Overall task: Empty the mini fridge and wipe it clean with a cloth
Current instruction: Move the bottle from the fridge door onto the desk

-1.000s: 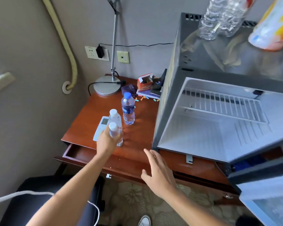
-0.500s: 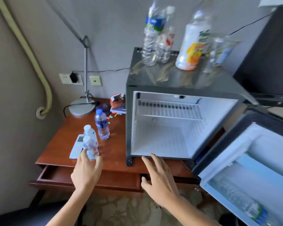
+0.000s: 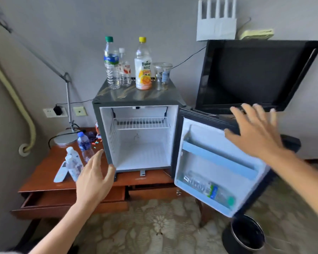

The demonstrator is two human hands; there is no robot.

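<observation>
While the mini fridge (image 3: 136, 136) stands open on the wooden desk (image 3: 44, 173), I judge I'm near the end of the emptying step: its main compartment and wire shelf (image 3: 141, 123) look bare, but one bottle (image 3: 207, 188) lies on its side in the bottom rack of the open door (image 3: 217, 162). My left hand (image 3: 94, 178) hovers low before the fridge's left edge, fingers spread, holding nothing; my right hand (image 3: 255, 131) is raised above the door's top edge, also spread and empty. I see no cloth for certain. Next I'd lower the right hand into the door rack, grip that bottle and lift it clear before any wiping
</observation>
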